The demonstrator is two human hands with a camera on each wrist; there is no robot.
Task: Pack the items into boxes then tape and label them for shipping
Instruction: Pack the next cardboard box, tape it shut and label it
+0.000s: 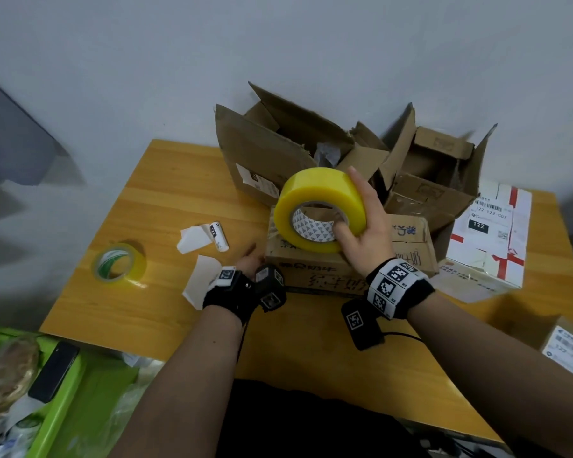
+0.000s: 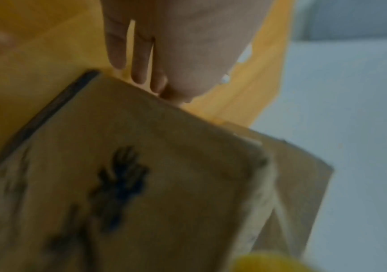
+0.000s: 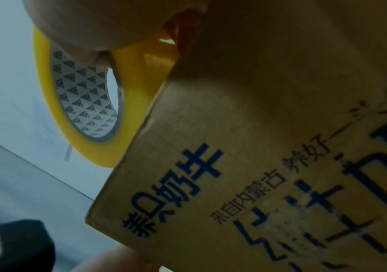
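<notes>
Wooden table [image 1: 166, 180], carrying: closed printed carton [image 1: 407, 249] at centre; two open cartons [image 1: 262, 150] toward 12 o'clock; white parcel [image 1: 490, 246] at 3 o'clock; small tape roll [image 1: 119, 266], label roll [image 1: 219, 236] and paper scraps [image 1: 192, 241] at 9 o'clock.

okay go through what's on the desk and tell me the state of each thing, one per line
yellow tape roll: upright on the printed box, gripped by right hand
printed box: closed
left hand: against that box's left side
two back boxes: flaps open
green-core tape roll: lying flat
white parcel: closed, labelled
</notes>
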